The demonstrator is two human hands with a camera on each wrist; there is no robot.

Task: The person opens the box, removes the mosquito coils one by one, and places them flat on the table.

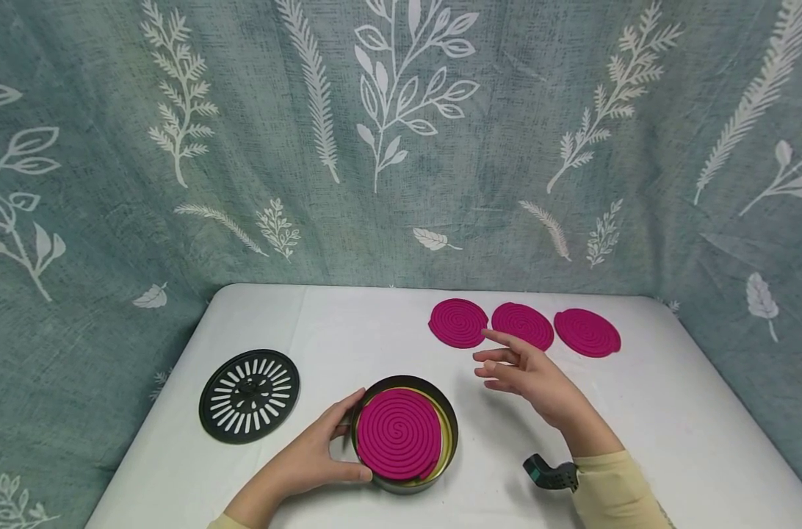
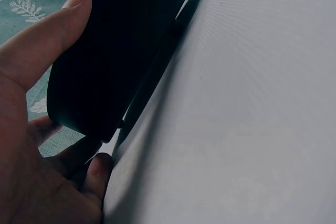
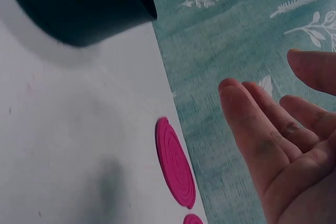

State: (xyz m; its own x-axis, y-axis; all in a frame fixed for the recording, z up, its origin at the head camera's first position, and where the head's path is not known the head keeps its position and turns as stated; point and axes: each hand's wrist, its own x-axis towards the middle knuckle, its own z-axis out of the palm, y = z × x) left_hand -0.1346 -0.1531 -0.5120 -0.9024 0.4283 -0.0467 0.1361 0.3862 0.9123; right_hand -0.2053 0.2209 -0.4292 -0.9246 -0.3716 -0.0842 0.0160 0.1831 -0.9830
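Note:
A round tin [image 1: 450, 441], dark outside and gold inside, stands near the front of the table. One magenta spiral coaster [image 1: 399, 433] lies in it, covering most of the opening; whether others lie below is hidden. My left hand [image 1: 311, 455] grips the tin's left side between thumb and fingers; the left wrist view shows its dark wall [image 2: 121, 51] close up. Up and to the right of the tin, my right hand [image 1: 529, 378] is held above the table with nothing in it, its fingers loosely extended. Behind it, three more magenta coasters lie in a row, the middle one [image 1: 521, 323] partly covered by fingers.
A black round slotted lid [image 1: 250, 397] lies at the left of the white table [image 1: 355, 330]. The outer coasters of the row are the left one [image 1: 458, 323] and the right one [image 1: 587, 333]. A leaf-patterned green cloth [image 1: 401, 220] hangs behind the table.

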